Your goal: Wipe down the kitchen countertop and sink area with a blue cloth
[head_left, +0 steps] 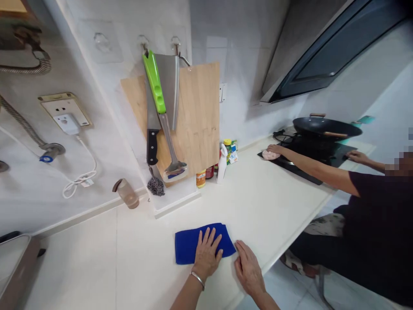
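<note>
The left hand (206,256) is down flat on the blue cloth (190,243), fingers spread, pressing rather than gripping; a bangle (197,280) sits at its wrist; the folded cloth lies on the pale counter (258,202), out toward its front edge; the right hand (249,271) is open and relaxed, holding nothing, right at the cloth's end, though from this angle it's hard to say whether the fingertips actually touch it.

Further along, a second person (371,224) in a dark top is working at the hob (309,157); one hand (272,150) is pressing a pink cloth (269,155) onto the black glass, the other hand (358,157) is out at the hob's far edge; a black wok (325,127) sits on top.

On the wall, a cleaver (167,86), a knife (152,146) and a spatula (174,146) hang before a bamboo cutting board (200,116); a spray bottle (222,163) stands just beside it, steel wool (155,186) just below.
</note>
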A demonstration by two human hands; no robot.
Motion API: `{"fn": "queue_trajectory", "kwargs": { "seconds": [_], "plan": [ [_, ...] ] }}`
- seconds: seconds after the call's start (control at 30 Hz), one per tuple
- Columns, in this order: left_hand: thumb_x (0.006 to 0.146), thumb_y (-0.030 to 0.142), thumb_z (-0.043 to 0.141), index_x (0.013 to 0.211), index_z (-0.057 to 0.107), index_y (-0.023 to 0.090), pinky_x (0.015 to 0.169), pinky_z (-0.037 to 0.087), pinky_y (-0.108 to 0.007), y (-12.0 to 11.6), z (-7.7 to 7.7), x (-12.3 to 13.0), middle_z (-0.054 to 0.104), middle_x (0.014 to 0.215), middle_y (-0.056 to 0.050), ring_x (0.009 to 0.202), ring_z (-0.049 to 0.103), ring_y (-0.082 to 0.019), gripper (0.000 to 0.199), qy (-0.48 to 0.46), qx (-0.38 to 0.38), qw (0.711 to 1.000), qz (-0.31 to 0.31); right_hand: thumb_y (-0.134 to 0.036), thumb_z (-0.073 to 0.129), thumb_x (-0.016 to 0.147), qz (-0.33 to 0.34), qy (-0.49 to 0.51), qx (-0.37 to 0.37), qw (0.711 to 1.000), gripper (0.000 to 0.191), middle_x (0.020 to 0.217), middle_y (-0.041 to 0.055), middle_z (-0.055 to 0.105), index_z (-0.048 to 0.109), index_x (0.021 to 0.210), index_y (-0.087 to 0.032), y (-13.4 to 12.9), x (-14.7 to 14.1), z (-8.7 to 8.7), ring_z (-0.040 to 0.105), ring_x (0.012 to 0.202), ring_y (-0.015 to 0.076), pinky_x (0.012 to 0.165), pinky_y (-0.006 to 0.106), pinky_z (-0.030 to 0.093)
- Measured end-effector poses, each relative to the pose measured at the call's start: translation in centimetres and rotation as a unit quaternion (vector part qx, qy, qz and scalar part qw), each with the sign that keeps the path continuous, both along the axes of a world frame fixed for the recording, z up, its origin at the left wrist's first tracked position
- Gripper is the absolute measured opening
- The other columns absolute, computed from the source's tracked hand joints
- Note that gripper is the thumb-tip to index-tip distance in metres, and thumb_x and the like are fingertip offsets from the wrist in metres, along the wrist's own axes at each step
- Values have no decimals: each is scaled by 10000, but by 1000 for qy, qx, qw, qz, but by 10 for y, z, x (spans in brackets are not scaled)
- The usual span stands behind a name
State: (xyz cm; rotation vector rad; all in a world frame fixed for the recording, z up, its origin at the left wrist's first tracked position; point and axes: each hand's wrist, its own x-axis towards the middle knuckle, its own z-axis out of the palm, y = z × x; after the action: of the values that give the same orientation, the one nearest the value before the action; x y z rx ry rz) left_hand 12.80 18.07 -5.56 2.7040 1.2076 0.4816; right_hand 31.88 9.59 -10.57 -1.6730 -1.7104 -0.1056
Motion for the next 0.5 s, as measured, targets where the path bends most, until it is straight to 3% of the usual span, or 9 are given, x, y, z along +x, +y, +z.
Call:
{"fn": "queue_trajectory", "kwargs": {
  "seconds": [0.17, 0.27, 0.37, 0.5],
  "plan": [
    [966, 399, 443, 1525, 281, 362, 1196, 306, -630, 4, -1, -1, 297, 1634, -43, 1499, 291, -294, 583, -24, -15, 1000, -3, -264, 351, 955, -12, -1, 2, 1000, 569, 1420, 120, 527, 308, 1522, -266, 3, 2, 2, 527, 1291, 303, 1056, 564, 489],
    [966, 422, 441, 1519, 295, 372, 1196, 308, -636, 4, 0, -18, 306, 1631, -31, 1499, 291, -293, 575, -29, -28, 999, 0, -268, 363, 949, -15, -5, -2, 1000, 518, 1400, 124, 540, 387, 1467, -247, 3, 5, -1, 536, 1279, 296, 1056, 548, 494],
    [968, 427, 436, 1517, 300, 372, 1194, 313, -638, -2, 2, -56, 322, 1626, -25, 1496, 297, -293, 569, -28, -22, 999, 20, -286, 380, 947, -15, -12, -8, 1000, 468, 1393, 132, 545, 450, 1404, -217, 1, 9, -8, 542, 1269, 293, 1057, 528, 498],
    [970, 400, 443, 1516, 303, 371, 1187, 334, -622, -15, 6, -128, 357, 1609, -33, 1487, 320, -284, 564, -7, 11, 996, 89, -328, 405, 944, -6, -18, -12, 1000, 466, 1403, 134, 541, 468, 1391, -211, -2, 12, -16, 550, 1259, 301, 1048, 517, 508]
  ]
}}
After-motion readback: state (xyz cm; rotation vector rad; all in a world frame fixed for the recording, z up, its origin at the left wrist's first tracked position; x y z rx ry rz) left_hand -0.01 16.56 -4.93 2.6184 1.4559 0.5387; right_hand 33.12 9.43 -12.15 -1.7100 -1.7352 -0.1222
